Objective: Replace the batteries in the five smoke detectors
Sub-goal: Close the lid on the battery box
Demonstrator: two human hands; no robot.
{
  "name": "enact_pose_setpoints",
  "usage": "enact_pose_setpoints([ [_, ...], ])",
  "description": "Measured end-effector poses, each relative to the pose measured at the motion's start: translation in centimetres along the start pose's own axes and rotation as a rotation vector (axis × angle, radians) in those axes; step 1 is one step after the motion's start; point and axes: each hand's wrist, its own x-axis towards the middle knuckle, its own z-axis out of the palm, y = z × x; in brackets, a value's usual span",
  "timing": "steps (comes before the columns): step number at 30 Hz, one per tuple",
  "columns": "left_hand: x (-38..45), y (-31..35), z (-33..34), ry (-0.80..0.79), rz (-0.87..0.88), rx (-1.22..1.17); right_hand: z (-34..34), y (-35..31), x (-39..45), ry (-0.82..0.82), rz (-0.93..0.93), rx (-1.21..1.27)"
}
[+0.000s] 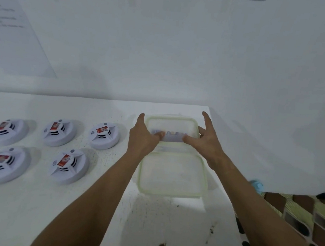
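A white, speckled and stained bench point(167, 223) meets a plain white wall point(165, 53), with patterned floor past its right edge. Five smoke detectors point(105, 136) lie toward the left edge; near the back right corner, the left hand point(143, 138) and right hand point(205, 141) grasp a clear container point(170, 124) of batteries point(169, 133), a lid point(172, 176) lying just in front.

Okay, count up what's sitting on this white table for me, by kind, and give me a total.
Smoke detectors: 5
Clear containers with green rims: 2
Battery packs, held by both hands over the far container: 1
Total: 8
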Motion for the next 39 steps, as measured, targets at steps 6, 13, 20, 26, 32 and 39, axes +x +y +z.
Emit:
enact_pose_setpoints([
  [6, 1.0, -0.1, -0.1, -0.057, 0.011, 0.029, -0.8, 0.8, 0.3, -0.099, -0.008, -0.018],
  [13, 3.5, 0.0, -2.1, -0.139, 0.093, 0.155, -1.5, -1.5, 2.9, -0.054, -0.15, -0.378],
  [20, 1.0, 0.4, -1.2, 0.061, 0.007, 0.245, 0.0, -1.7, 5.1, -0.175, -0.057, -0.305],
  [26, 1.1, 1.1, -0.1, -0.124, 0.006, 0.142, 1.4, -0.7, 5.1, -0.13, -0.115, -0.356],
  [32, 3.0, 1.4, 0.1, -0.206, -0.083, -0.117, 2.5, -0.9, 4.9, -0.168, -0.049, -0.117],
  [39, 3.6, -0.8, 1.5, -0.199, -0.101, -0.321, 3.1, -0.5, 4.4, -0.133, -0.033, 0.047],
])
